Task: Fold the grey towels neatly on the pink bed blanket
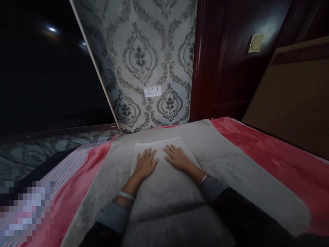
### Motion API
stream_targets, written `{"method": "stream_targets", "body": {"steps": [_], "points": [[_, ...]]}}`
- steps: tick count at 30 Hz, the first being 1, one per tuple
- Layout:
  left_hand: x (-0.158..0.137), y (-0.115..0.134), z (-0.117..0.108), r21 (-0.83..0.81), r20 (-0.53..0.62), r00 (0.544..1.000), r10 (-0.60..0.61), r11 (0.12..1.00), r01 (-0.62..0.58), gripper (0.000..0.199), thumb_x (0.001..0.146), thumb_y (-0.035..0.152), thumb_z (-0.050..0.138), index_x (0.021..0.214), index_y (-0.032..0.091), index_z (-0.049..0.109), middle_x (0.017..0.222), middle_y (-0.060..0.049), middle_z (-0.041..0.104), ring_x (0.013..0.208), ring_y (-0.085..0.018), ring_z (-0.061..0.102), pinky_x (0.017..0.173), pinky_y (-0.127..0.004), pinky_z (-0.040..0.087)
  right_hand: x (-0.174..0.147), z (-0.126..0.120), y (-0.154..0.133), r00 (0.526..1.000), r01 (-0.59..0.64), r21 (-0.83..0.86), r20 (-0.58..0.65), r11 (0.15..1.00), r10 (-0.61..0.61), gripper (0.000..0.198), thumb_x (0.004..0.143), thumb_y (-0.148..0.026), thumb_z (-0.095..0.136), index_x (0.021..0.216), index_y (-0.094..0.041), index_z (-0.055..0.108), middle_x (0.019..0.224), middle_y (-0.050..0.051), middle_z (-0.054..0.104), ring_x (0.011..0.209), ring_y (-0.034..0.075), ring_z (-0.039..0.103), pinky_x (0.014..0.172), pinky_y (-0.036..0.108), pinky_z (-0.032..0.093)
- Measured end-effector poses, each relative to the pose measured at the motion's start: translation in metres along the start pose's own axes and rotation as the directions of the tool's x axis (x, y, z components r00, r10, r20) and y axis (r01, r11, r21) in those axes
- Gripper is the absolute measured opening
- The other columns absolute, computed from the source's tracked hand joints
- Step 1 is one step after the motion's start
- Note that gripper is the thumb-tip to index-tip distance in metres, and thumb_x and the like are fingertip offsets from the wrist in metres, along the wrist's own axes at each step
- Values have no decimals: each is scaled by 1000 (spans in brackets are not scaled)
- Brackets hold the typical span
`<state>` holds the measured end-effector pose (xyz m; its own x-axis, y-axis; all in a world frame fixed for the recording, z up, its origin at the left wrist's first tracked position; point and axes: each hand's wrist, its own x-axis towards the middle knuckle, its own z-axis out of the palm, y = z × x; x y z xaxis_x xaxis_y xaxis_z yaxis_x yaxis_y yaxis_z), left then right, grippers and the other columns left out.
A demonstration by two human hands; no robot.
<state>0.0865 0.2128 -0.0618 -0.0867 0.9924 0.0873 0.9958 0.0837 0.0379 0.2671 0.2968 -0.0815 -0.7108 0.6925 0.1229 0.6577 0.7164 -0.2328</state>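
Had the left hand (146, 164) laid flat, with spread fingers, on the folded grey cloth (164, 188), and the right hand (177, 157) laid likewise near its far edge. Held both hands apart, with bare cloth between, and clamped on nothing. Found the cloth lying on a larger grey blanket (228, 168), above a red blanket (244, 137) showing on both sides. Saw a dark crease (169, 213) across the cloth, nearer than the hands (too shadowed to tell a fold from a separate layer's edge).

Judged rucking the likeliest trouble: with uneven pressure from the palms, could have skewed the far edge or bunched the soft surface. Could also have dragged the larger blanket along, by friction under a firm push. Could have deepened the crease by leaning forward. Risked, more faintly, catching the left bracelet (125, 196) or the right bangle (204, 179) on the fabric by lowering the wrists.
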Motion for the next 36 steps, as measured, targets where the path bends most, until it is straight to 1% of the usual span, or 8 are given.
{"method": "stream_targets", "body": {"steps": [4, 12, 17, 21, 24, 26, 29, 36], "points": [[-3, -7, 18, 54, -65, 992, -109, 992, 113, 63, 99, 54, 30, 152, 21, 39, 161, -15, 31, 149, -35, 25, 118, -60, 21, 0, 8, 16, 996, -80, 18, -37, 997, 81, 57, 103, -49, 33, 156, -26, 33, 163, 7, 24, 149, 28, 19, 118, 53, 18], [0, -30, 8, -19, -8, 937, -350, 936, 350, 70, 97, 55, 24, 154, 16, 33, 164, -15, 20, 151, -35, 18, 116, -61, 23, 0, -5, 44, 941, -338, -12, -9, 941, 338, 57, 105, -48, 27, 156, -24, 31, 164, 6, 19, 149, 31, 17, 116, 57, 23], [-8, -50, 10, -81, -11, 919, -394, 916, 392, 67, 99, 51, 25, 154, 15, 33, 159, -18, 33, 148, -32, 29, 117, -53, 26, -15, -15, 42, 913, -405, -32, 31, 914, 406, 54, 105, -43, 27, 156, -24, 32, 164, 6, 19, 148, 32, 23, 115, 57, 25], [-13, -50, 4, -82, -73, 914, -400, 915, 394, 64, 99, 48, 28, 151, 14, 38, 160, -20, 31, 147, -35, 30, 115, -54, 29, -47, -15, 22, 931, -363, -52, 15, 930, 365, 56, 104, -44, 32, 155, -22, 33, 164, 10, 17, 150, 33, 13, 115, 60, 22], [-17, -36, -5, -19, -160, 941, -298, 954, 299, 61, 97, 48, 34, 146, 14, 46, 161, -19, 28, 149, -38, 22, 116, -62, 23, -78, -6, 2, 981, -193, -17, 25, 981, 193, 60, 102, -51, 37, 157, -27, 29, 165, 8, 14, 151, 32, 10, 116, 61, 17], [-21, -23, -6, 18, -160, 984, -78, 996, 82, 60, 97, 48, 38, 148, 18, 44, 162, -14, 28, 151, -34, 18, 118, -62, 17, -92, -1, -8, 991, -125, 27, 52, 992, 123, 62, 102, -54, 36, 158, -29, 27, 165, 6, 15, 151, 32, 11, 117, 60, 16], [-26, -9, 2, -5, -64, 978, 200, 980, -201, 61, 96, 47, 40, 154, 27, 35, 163, -8, 27, 152, -30, 19, 119, -60, 17, -101, 0, -12, 992, -120, 66, 51, 991, 117, 64, 102, -55, 35, 158, -26, 27, 164, 6, 16, 151, 29, 11, 119, 56, 13], [-31, -29, 10, 79, -20, 1000, -11, 997, 12, 63, 96, 49, 32, 154, 26, 34, 163, -10, 28, 151, -36, 19, 115, -65, 21, -113, -15, 17, 977, -214, 118, 37, 970, 211, 64, 102, -54, 35, 158, -25, 27, 164, 6, 14, 151, 28, 10, 119, 57, 14]]}}
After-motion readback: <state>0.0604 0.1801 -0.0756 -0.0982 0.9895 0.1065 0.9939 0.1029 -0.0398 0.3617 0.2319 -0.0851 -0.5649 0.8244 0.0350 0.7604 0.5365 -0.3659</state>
